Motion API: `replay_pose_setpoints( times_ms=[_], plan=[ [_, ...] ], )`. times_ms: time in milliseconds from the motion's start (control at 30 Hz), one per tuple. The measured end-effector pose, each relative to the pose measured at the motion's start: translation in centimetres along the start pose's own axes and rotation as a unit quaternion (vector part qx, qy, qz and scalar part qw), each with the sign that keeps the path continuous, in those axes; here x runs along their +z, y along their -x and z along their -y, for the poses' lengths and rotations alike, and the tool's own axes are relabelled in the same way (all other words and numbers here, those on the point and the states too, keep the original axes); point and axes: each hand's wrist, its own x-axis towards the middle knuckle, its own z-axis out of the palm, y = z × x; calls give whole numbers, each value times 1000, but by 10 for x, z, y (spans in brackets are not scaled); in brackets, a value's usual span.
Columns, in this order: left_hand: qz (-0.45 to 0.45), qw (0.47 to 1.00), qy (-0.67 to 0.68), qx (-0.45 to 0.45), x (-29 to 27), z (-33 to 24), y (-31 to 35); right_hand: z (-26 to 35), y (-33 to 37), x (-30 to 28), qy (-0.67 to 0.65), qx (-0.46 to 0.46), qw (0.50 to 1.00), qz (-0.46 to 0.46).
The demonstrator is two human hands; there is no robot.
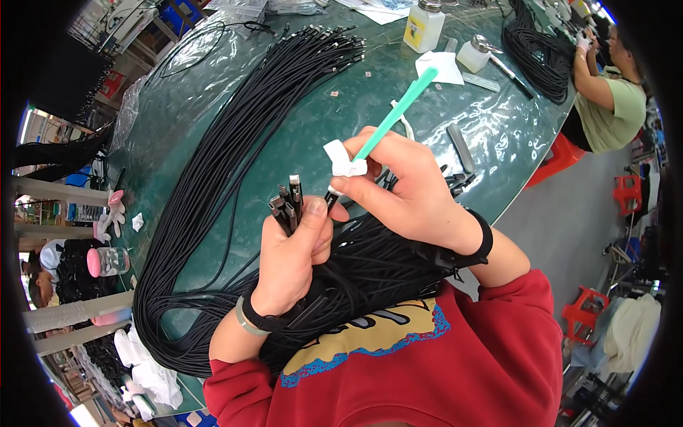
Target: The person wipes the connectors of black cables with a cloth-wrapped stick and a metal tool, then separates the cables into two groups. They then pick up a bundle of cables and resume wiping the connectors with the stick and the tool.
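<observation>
My left hand (290, 257) is closed round several black cable ends (287, 205), their metal plugs sticking up between thumb and fingers. One more cable end slants toward the other hand. In my right hand (416, 191), thumb and fingers pinch a folded piece of white cloth (346, 161), pressed at the tip of that slanting cable end. A long, thin green tool (395, 114), its kind unclear, also sits in this grip and points up and away. Beneath both hands lies a thick bundle of black cables (213, 171), curving from the far side round to my lap.
Two bottles with metal tops, a larger one (425, 27) and a smaller one (473, 54), stand at the back of the green table (320, 121). A grey strip (461, 148) lies on the right. A person (615, 99) sits at the far right near another cable bundle (537, 53).
</observation>
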Motion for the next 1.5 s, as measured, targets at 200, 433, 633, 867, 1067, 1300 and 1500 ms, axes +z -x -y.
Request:
replay_pose_setpoints(
  times_ms=[200,433,633,867,1067,1300,1500],
  plan=[
    [13,1000,27,-9,-5,2,-1,-4,5,-1,32,-8,999,-39],
    [76,991,104,-37,-9,-3,-1,-8,1,-1,19,-82,996,-18],
    [92,987,124,-43,-8,-1,-4,-4,5,-1,10,-36,998,-50],
    [34,998,58,-10,-2,1,-3,5,5,0,26,-1,999,-29],
    [46,998,41,-10,-5,0,0,3,6,-2,76,-20,997,-25],
    [65,992,106,-27,-4,0,-6,-1,9,0,11,-10,1000,-26],
    [117,973,188,-61,-11,5,-9,-2,6,3,22,-46,999,20]
  ],
)
